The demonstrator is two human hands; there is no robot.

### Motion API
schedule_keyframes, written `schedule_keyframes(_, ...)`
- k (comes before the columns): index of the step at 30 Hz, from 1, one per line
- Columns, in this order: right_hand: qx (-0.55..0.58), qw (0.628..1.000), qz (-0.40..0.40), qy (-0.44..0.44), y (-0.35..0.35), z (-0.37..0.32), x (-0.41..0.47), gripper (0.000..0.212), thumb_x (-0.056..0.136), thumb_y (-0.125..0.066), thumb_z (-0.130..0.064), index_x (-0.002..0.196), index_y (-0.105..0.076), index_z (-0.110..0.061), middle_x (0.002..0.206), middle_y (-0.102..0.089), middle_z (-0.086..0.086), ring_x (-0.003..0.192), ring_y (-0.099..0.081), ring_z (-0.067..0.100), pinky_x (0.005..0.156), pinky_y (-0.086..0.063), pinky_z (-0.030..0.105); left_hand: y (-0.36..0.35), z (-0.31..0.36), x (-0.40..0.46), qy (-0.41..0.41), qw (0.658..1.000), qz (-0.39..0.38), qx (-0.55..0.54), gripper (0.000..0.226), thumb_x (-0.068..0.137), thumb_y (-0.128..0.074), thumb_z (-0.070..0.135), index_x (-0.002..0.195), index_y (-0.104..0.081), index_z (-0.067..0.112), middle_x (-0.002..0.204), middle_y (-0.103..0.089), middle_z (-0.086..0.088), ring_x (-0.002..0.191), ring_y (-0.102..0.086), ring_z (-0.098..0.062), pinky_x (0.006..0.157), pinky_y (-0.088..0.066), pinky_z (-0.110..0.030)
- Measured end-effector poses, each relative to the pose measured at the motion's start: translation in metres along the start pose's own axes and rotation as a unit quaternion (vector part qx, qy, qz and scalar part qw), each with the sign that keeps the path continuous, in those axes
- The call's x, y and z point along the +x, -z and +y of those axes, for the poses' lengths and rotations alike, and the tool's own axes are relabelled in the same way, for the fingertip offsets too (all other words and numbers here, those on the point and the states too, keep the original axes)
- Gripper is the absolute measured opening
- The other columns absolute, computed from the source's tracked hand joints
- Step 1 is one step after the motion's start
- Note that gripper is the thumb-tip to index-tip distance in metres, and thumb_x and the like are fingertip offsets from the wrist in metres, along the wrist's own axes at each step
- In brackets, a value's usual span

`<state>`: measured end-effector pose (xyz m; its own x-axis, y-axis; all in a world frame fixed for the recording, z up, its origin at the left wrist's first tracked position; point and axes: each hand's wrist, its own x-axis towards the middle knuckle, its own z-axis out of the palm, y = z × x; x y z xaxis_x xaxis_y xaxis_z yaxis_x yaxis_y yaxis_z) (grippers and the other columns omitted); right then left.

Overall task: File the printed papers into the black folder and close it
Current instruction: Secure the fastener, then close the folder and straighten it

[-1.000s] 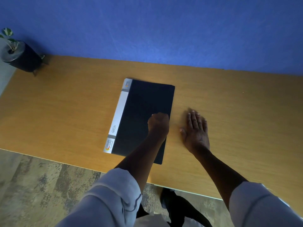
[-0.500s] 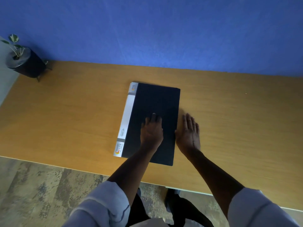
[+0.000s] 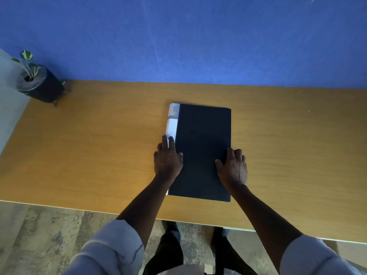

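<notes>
The black folder [image 3: 202,135] lies closed and flat on the wooden desk [image 3: 99,151], its white labelled spine [image 3: 172,124] on the left. My left hand [image 3: 167,159] rests flat on the spine edge, fingers apart, thumb on the cover. At the folder's right edge, my right hand [image 3: 232,167] has its thumb on the cover and its fingers curled over the edge. No printed papers are visible; whatever is inside the folder is hidden.
A small plant in a dark pot [image 3: 37,84] stands at the desk's far left corner. A blue wall runs behind the desk. The desk's front edge is close to my body, with patterned floor and my shoes below it.
My left hand slid from the middle of the cover to the spine edge. My right hand moved from the desk onto the folder's right edge. The folder now lies straighter.
</notes>
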<state>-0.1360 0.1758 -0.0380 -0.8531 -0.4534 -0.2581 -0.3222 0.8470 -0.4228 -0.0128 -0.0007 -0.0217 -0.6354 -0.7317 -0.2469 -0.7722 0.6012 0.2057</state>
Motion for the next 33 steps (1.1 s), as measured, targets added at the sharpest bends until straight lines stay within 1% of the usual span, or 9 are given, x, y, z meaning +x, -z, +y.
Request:
schedule_keyframes(4, 0.01, 1.0, -0.002, -0.017, -0.002, -0.005, -0.001, 0.054, 0.09, -0.064, -0.035, 0.134, -0.046, -0.009, 0.129, -0.045, 0.013, 0.114, -0.048, 0.035, 0.094, -0.048, 0.048, 0.005, -0.002, 0.003, 0.038, 0.991, 0.005, -0.126, 0.073, 0.097, -0.061, 0.032, 0.157, -0.025, 0.014, 0.159, -0.034, -0.012, 0.142, -0.04, -0.034, 0.108, -0.044, -0.041)
schedule_keyframes(7, 0.036, 0.999, -0.004, -0.029, -0.001, -0.005, -0.001, 0.057, 0.09, -0.064, -0.034, 0.138, -0.044, -0.011, 0.133, -0.043, 0.013, 0.117, -0.046, 0.034, 0.097, -0.047, 0.05, 0.013, -0.001, 0.012, 0.11, 0.972, 0.018, -0.206, 0.071, 0.094, -0.066, 0.03, 0.154, -0.033, 0.009, 0.15, -0.047, -0.015, 0.135, -0.048, -0.035, 0.107, -0.045, -0.042)
schedule_keyframes(9, 0.06, 0.998, -0.005, -0.035, 0.0, -0.004, -0.001, 0.059, 0.09, -0.065, -0.034, 0.141, -0.042, -0.013, 0.136, -0.041, 0.012, 0.12, -0.045, 0.033, 0.099, -0.047, 0.05, 0.015, -0.005, 0.022, 0.156, 0.958, 0.008, -0.241, 0.063, 0.091, -0.067, 0.031, 0.145, -0.046, 0.007, 0.141, -0.054, -0.014, 0.127, -0.055, -0.033, 0.102, -0.048, -0.041)
schedule_keyframes(12, 0.075, 0.996, -0.008, -0.036, 0.001, -0.001, 0.001, 0.061, 0.09, -0.067, -0.033, 0.143, -0.041, -0.015, 0.138, -0.041, 0.012, 0.122, -0.045, 0.033, 0.099, -0.048, 0.05, 0.017, -0.013, 0.032, 0.177, 0.941, -0.006, -0.287, 0.045, 0.085, -0.07, 0.036, 0.119, -0.066, 0.007, 0.119, -0.07, -0.008, 0.106, -0.065, -0.028, 0.086, -0.057, -0.038)
schedule_keyframes(15, 0.081, 0.996, -0.008, -0.034, 0.001, 0.0, 0.001, 0.061, 0.089, -0.069, -0.032, 0.141, -0.042, -0.017, 0.137, -0.042, 0.012, 0.12, -0.045, 0.033, 0.096, -0.049, 0.051, 0.022, -0.018, 0.032, 0.163, 0.926, -0.027, -0.339, 0.036, 0.084, -0.074, 0.038, 0.108, -0.071, 0.012, 0.107, -0.073, 0.0, 0.093, -0.067, -0.024, 0.077, -0.053, -0.03)
schedule_keyframes(23, 0.084, 0.996, -0.013, -0.039, 0.005, 0.0, 0.002, 0.062, 0.088, -0.071, -0.029, 0.142, -0.043, -0.017, 0.138, -0.042, 0.013, 0.122, -0.046, 0.033, 0.096, -0.048, 0.047, 0.014, -0.025, 0.02, 0.149, 0.89, -0.03, -0.429, 0.056, 0.085, -0.077, 0.039, 0.134, -0.059, 0.017, 0.125, -0.068, 0.0, 0.108, -0.067, -0.026, 0.091, -0.059, -0.04)
schedule_keyframes(27, 0.095, 0.994, -0.011, -0.049, 0.007, -0.003, 0.003, 0.064, 0.088, -0.073, -0.026, 0.143, -0.043, -0.014, 0.138, -0.043, 0.014, 0.123, -0.046, 0.034, 0.098, -0.047, 0.047, 0.009, -0.033, 0.022, 0.15, 0.858, -0.037, -0.49, 0.042, 0.086, -0.077, 0.032, 0.125, -0.065, 0.02, 0.118, -0.072, 0.003, 0.105, -0.069, -0.023, 0.094, -0.058, -0.043)
schedule_keyframes(30, 0.109, 0.992, -0.001, -0.062, 0.008, -0.005, 0.004, 0.06, 0.087, -0.074, -0.025, 0.139, -0.047, -0.011, 0.134, -0.046, 0.015, 0.119, -0.049, 0.035, 0.094, -0.048, 0.045, 0.013, -0.036, 0.023, 0.153, 0.817, -0.07, -0.551, 0.037, 0.09, -0.074, 0.024, 0.126, -0.066, 0.021, 0.115, -0.073, 0.002, 0.101, -0.07, -0.021, 0.09, -0.059, -0.04)
schedule_keyframes(33, 0.118, 0.991, 0.01, -0.063, 0.009, -0.007, 0.005, 0.052, 0.087, -0.074, -0.022, 0.13, -0.05, -0.009, 0.127, -0.05, 0.016, 0.113, -0.052, 0.035, 0.083, -0.047, 0.039, 0.02, -0.039, 0.025, 0.142, 0.798, -0.091, -0.579, 0.041, 0.094, -0.07, 0.02, 0.133, -0.062, 0.017, 0.113, -0.073, 0.003, 0.096, -0.07, -0.019, 0.072, -0.055, -0.027)
